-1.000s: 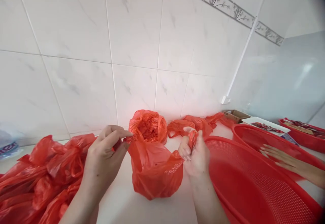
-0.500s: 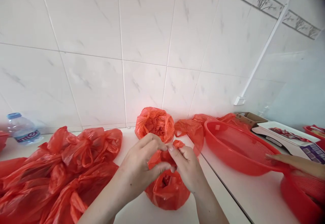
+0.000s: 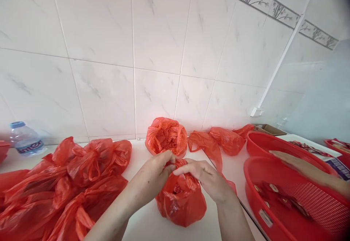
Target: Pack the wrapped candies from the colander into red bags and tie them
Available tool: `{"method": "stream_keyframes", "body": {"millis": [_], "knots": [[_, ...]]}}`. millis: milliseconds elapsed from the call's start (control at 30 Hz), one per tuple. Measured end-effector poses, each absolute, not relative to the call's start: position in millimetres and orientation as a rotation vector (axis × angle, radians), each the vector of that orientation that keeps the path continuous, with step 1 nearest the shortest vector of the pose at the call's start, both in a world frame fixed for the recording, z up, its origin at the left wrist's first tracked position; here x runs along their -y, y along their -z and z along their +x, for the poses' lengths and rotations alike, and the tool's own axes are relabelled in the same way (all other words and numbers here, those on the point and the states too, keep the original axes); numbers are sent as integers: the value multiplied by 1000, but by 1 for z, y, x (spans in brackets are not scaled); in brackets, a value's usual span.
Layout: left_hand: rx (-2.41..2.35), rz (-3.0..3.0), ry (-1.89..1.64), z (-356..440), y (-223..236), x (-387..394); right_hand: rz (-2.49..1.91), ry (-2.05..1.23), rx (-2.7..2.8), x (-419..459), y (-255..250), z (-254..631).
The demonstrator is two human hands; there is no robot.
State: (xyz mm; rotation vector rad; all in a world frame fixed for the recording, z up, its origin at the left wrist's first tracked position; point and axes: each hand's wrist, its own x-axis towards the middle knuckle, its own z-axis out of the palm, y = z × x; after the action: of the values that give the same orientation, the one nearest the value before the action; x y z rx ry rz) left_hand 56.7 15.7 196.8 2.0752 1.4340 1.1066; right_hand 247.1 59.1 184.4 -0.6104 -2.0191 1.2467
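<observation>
A red plastic bag (image 3: 182, 206) stands on the white table in front of me, its mouth partly open and small items faintly visible inside. My left hand (image 3: 157, 171) is closed, pinching the bag's gathered top edge. From the other side my right hand (image 3: 203, 177) grips the bag's top too, its fingers bent over the bunched plastic. Just behind them, against the wall, sits another red bag (image 3: 166, 137) with its mouth open and crumpled plastic inside.
Knotted red bags (image 3: 65, 190) pile up at left, before a water bottle (image 3: 27, 139). Loose red bags (image 3: 228, 140) lie by the wall. At right, another person's arm (image 3: 308, 170) reaches over red baskets (image 3: 254, 193); one holds small red packets. A scale (image 3: 308, 139) stands behind.
My hands have shifted along the bag's top, bunching it more. At right, one basket has moved back and the basket with packets has come further into view, together with the other person's arm.
</observation>
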Motion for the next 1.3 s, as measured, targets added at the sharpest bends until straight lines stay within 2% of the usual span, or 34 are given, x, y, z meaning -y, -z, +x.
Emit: {"method": "stream_keyframes", "body": {"millis": [100,267,367,500,567,700,800,867,1033,1200,1300], "knots": [[-1503,1987,-1029,60,-197,-12,-786,-1174,1977,-57,-187,242],[-1530,1985,-1014,66,-198,-12,-1118,-700,1888,-62,-182,230],[-1598,2063,-1006,65,-197,-16,-1095,-857,1857,-65,-182,233],[-1654,2256,-1050,61,-196,-17,-851,-1115,1942,-71,-185,243],[-1621,2322,-969,60,-195,-11,-910,-1093,1900,-79,-177,245],[-1280,2386,-545,59,-188,12,-1282,-833,1786,-108,-140,240],[-1168,2308,-339,56,-181,24,-1355,-841,1805,-129,-108,237],[-1203,2208,-394,54,-178,26,-1365,-855,1795,-140,-91,241],[-1276,2063,-841,64,-158,10,-1461,-765,1678,-155,-62,257],[-1414,2301,-526,83,-110,-16,-1434,-776,1735,-159,-40,265],[-1401,2421,-593,83,-99,-22,-1456,-771,1800,-163,-31,266]]}}
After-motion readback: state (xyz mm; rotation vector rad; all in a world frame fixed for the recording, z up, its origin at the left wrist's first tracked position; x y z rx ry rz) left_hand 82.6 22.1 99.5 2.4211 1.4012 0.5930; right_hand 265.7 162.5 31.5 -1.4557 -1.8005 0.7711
